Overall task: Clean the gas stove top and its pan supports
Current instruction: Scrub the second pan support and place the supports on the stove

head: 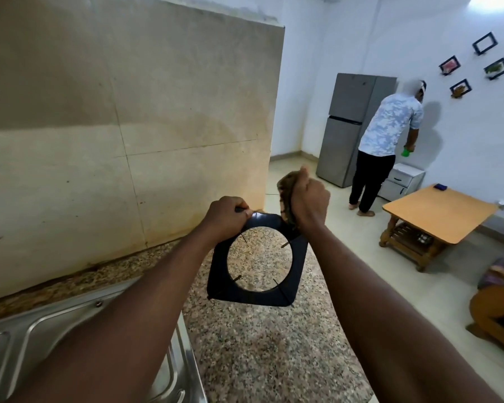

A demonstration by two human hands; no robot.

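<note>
A black square pan support (298, 266) with a round opening and thin prongs hangs in the air above the speckled granite counter (259, 344). My left hand (226, 216) grips its far left corner. My right hand (310, 199) is closed around a brownish scrubbing pad (285, 196), which presses against the support's far right corner. The stove top itself is out of view.
A steel sink (56, 338) lies at the lower left beside the counter. A stained tiled wall (128, 126) rises behind. Further right, a person stands by a grey fridge (352, 126), with a wooden table (437, 213) and a chair nearby.
</note>
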